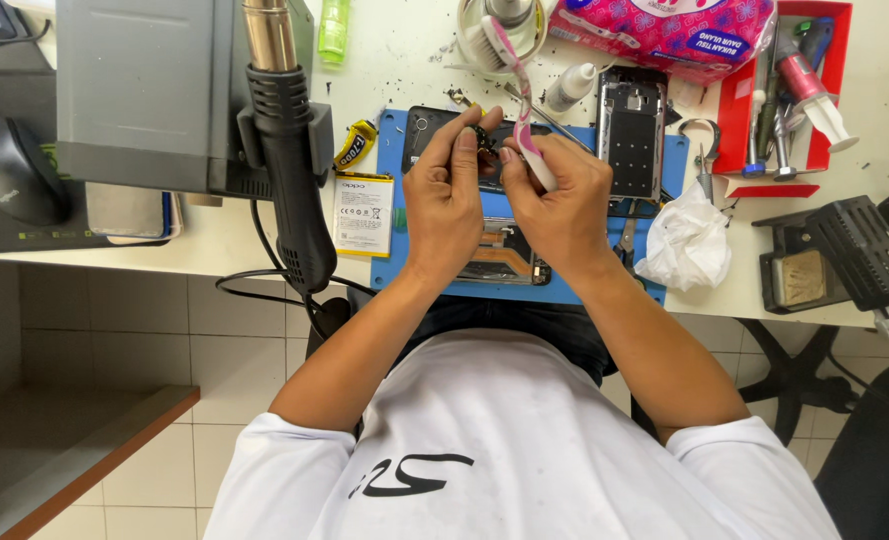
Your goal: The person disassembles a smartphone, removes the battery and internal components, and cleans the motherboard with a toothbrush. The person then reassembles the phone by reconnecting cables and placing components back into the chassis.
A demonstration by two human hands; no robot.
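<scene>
Small dark part (481, 138): pinched at the fingertips of the left hand (446, 200), held above the blue mat (389, 262); too small to identify. Judged light, rigid and fragile; best taken by its edges, as it is here.
Toothbrush (517, 75): pink and white, gripped in the right hand (562, 205), head pointing away from the person, handle passing just beside the small dark part. Judged light, stiff in the handle, soft at the bristles; hold is low on the handle.
Left hand: fingers drawn together, thumb and forefinger closed on the small dark part; the part sits at the fingertips, on the far side of the palm.
Right hand: curled round the toothbrush handle, knuckles touching or nearly touching the left hand.
Far left of desk: computer mouse (12, 170), then a grey box (144, 90) with a hot-air gun (284, 150) hung in its holder.
Left of the mat: flat white battery (363, 212), lying beside the mat edge.
Under the hands: opened phone body (499, 260) on the mat.
Right of the hands: bare phone frame (630, 125), upright on the mat.
Further right: crumpled white tissue (686, 245), red tray (794, 165) of tools, dark stand (824, 255).
</scene>
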